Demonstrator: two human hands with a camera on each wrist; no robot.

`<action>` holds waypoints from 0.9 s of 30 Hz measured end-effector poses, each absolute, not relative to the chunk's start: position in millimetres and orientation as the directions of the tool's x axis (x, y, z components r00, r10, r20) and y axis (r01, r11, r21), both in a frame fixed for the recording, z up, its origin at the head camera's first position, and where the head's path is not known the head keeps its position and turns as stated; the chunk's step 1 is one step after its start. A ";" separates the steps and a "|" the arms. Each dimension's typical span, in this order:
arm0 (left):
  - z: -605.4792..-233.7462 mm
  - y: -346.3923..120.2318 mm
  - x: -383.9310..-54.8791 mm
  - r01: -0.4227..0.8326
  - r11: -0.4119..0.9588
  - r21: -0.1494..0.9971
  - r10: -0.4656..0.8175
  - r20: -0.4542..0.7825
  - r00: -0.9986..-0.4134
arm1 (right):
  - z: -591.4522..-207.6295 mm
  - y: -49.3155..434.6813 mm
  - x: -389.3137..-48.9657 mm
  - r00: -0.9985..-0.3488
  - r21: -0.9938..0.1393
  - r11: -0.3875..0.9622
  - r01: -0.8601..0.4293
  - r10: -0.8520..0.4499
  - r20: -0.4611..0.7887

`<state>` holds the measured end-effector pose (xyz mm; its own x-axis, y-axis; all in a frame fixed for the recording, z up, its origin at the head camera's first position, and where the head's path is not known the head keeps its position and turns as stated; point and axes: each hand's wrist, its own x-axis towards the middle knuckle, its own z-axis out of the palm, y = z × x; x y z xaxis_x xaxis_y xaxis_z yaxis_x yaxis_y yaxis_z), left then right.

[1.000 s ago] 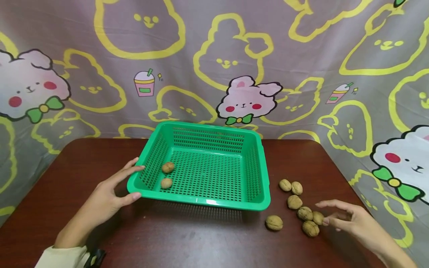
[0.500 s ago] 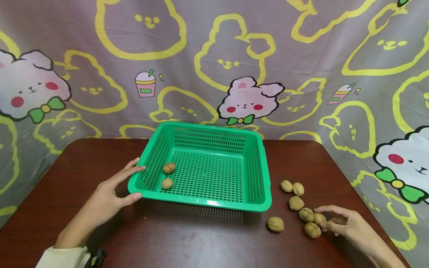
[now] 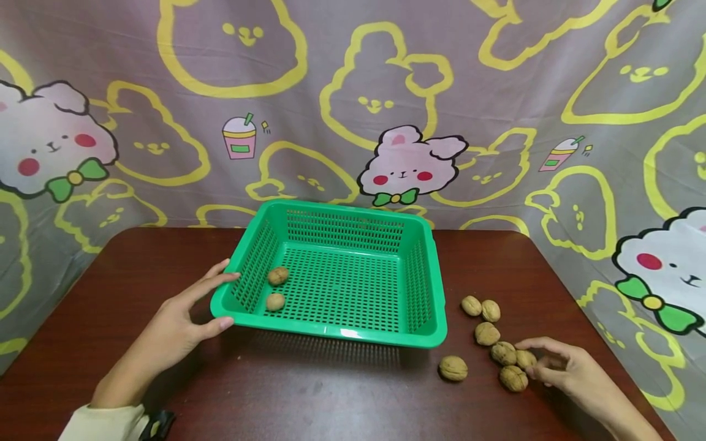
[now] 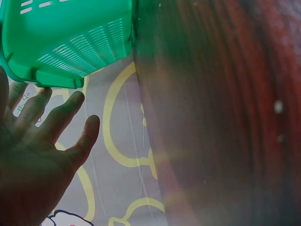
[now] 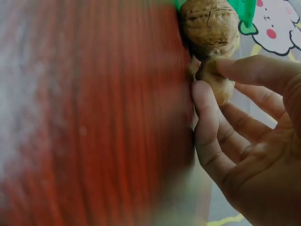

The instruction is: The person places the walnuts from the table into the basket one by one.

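A green plastic basket (image 3: 336, 338) with slotted walls stands on the table, two walnuts (image 3: 278, 276) lying inside near its left wall. My left hand (image 3: 176, 321) touches the rim at the front left corner; its fingers spread fairly straight in the left wrist view. Right of the basket several walnuts (image 3: 487, 334) lie loosely grouped. My right hand (image 3: 573, 373) pinches the rightmost walnut (image 5: 217, 84) between thumb and fingers, still among its neighbours. A larger-looking walnut (image 5: 210, 23) sits just beyond it in the right wrist view.
The dark red-brown wooden table (image 3: 331, 398) carries everything. One walnut (image 3: 453, 369) lies apart, close to the basket's front right corner. A patterned cloth (image 3: 309, 73) with bunny drawings hangs behind the table and along its right side.
My right hand has moved slightly left and closed its thumb and fingers round the rightmost walnut. The left hand and the basket have stayed put.
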<state>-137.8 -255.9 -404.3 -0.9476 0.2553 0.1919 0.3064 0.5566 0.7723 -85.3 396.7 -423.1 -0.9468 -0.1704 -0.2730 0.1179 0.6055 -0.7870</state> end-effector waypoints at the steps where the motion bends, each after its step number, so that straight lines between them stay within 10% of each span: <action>1: -404.5 -255.9 -137.8 0.307 0.557 0.772 0.255 0.193 -0.947 | -421.9 396.2 -85.4 -0.948 -0.779 0.614 0.126 -0.157 -0.277; 17: -403.2 -255.2 -137.7 0.301 0.563 0.770 0.250 0.189 -0.950 | -384.1 367.5 -104.0 -0.972 -0.830 0.540 -0.139 -0.235 0.010; 27: -404.2 -255.5 -138.1 0.301 0.561 0.771 0.249 0.189 -0.950 | -351.7 328.5 -136.1 -0.957 -0.889 0.444 -0.113 -0.290 -0.023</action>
